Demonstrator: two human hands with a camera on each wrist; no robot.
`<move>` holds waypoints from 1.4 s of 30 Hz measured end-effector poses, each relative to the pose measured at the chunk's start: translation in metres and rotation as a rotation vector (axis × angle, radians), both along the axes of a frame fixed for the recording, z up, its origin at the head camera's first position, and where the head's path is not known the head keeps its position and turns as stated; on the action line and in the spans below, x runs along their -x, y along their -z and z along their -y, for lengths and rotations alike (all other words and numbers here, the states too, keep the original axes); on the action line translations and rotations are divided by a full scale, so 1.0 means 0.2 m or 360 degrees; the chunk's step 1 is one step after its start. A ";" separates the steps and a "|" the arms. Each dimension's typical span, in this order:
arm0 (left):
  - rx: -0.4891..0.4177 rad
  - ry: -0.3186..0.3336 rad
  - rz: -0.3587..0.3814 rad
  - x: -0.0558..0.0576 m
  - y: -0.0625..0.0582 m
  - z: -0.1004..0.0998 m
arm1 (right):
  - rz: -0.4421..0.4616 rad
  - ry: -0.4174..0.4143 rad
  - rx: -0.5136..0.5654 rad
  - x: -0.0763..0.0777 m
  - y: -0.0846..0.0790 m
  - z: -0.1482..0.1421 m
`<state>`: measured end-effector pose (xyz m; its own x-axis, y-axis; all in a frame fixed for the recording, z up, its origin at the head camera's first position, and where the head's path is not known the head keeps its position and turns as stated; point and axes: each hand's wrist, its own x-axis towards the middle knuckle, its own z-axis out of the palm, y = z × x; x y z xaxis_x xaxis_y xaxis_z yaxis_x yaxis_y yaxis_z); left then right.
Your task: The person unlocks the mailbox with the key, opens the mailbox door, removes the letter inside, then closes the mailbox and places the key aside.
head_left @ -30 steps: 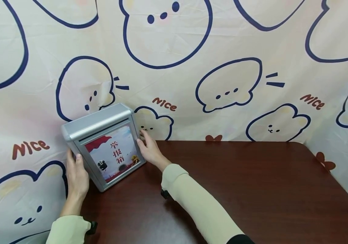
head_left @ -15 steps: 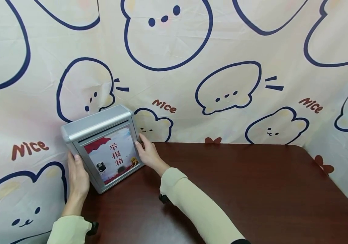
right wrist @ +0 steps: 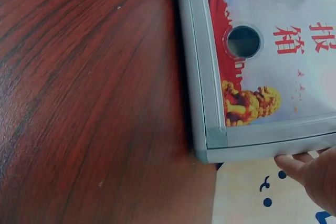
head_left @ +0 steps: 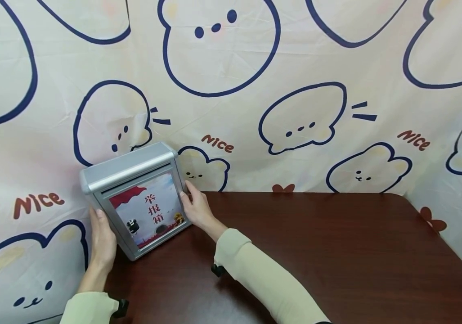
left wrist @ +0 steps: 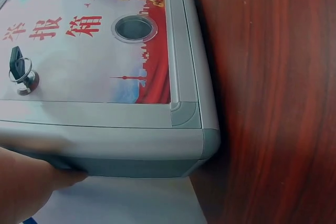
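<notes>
Very little has changed over the last second: the silver-grey box (head_left: 133, 202) and the cloth backdrop (head_left: 231, 54) sit slightly lower together in the head view, which points to the camera tilting rather than the box shifting. The box stands at the left of the counter (head_left: 356, 252), turned at an angle and close to the backdrop, its lower edge down at the surface; whether its whole base sits flat I cannot tell. The left grip (head_left: 103, 243) presses the box's left side with fingers nearly straight, and the right grip (head_left: 200, 209) lies against the right side, thumb near the front edge, fingers along the side wall rather than curled round it. So the box is held between the two, neither clasping it alone. Judging by that steadiness, the work is at a moment of bracing or positioning, with no carrying under way. The key (left wrist: 17, 62) is in the lock (left wrist: 27, 84) on the front panel (left wrist: 68, 77), and neither grip touches it
</notes>
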<state>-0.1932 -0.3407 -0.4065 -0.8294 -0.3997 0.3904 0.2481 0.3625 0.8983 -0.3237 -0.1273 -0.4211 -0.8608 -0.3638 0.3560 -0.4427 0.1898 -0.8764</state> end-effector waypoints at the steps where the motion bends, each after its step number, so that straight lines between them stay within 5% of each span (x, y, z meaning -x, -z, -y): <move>1: 0.0000 0.0005 -0.0003 0.00 -0.01 -0.01 | -0.0020 0.0007 0.0001 0.00 -0.01 0.00; 12: -0.0043 0.0129 -0.0028 0.01 -0.11 -0.07 | -0.0125 0.0078 -0.0034 -0.06 -0.12 -0.10; 16: -0.0013 0.0192 -0.0146 0.04 -0.14 -0.11 | -0.0189 0.0113 -0.0039 -0.07 -0.16 -0.16; 31: -0.0078 0.0387 -0.0213 0.17 -0.22 -0.28 | -0.0317 0.0270 -0.0031 -0.08 -0.24 -0.38; 35: -0.0091 0.0409 -0.0167 0.19 -0.23 -0.31 | -0.0301 0.0290 -0.0045 -0.07 -0.25 -0.43; 42: -0.0016 0.0417 0.0120 0.22 -0.23 -0.39 | -0.0301 0.0338 0.0002 -0.08 -0.26 -0.55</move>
